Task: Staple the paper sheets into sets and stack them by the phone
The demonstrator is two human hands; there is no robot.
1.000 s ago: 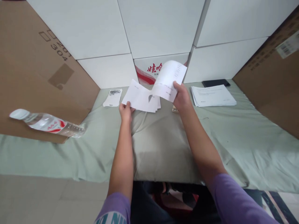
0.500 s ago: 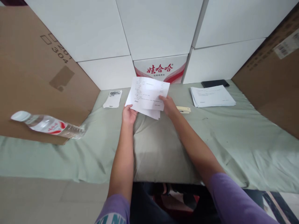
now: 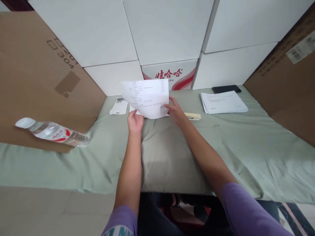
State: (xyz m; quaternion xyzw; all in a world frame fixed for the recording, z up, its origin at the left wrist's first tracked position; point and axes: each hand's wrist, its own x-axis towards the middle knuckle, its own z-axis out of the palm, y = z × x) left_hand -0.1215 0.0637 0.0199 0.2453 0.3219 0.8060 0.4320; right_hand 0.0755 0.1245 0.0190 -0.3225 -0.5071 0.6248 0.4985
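Above the pale green cloth-covered table (image 3: 221,144), head view: small sheaf of white printed paper sheets (image 3: 147,98) raised and tilted toward the camera, in front of a white carton with red swirl and red Chinese characters (image 3: 172,74). Left hand (image 3: 135,122) closed on the sheaf's lower left corner, thumb on top; right hand (image 3: 175,111) pinching the lower right edge with fingertips, fingers otherwise loosely spread.

Risks, as judgement: gripped only at the bottom edge, so upper sheets liable to flop or fan apart; loose pinch on the right could let a sheet slide out onto the cloth. Cream-coloured stapler (image 3: 192,116) just beside the right wrist, easily nudged. Clear plastic water bottle with red-and-white label (image 3: 52,132) lying on its side near the table's left edge, free to roll.

Writing: brown cardboard panel (image 3: 34,75) at left marked "201" and "304" beside small boxes; barcode sticker on the right brown cardboard panel (image 3: 290,72), unreadable. Print on the sheaf and on the flat stack of white papers (image 3: 222,102) too small to read. Black phone (image 3: 226,88) behind that stack; small white packet (image 3: 119,106) left of the sheaf.
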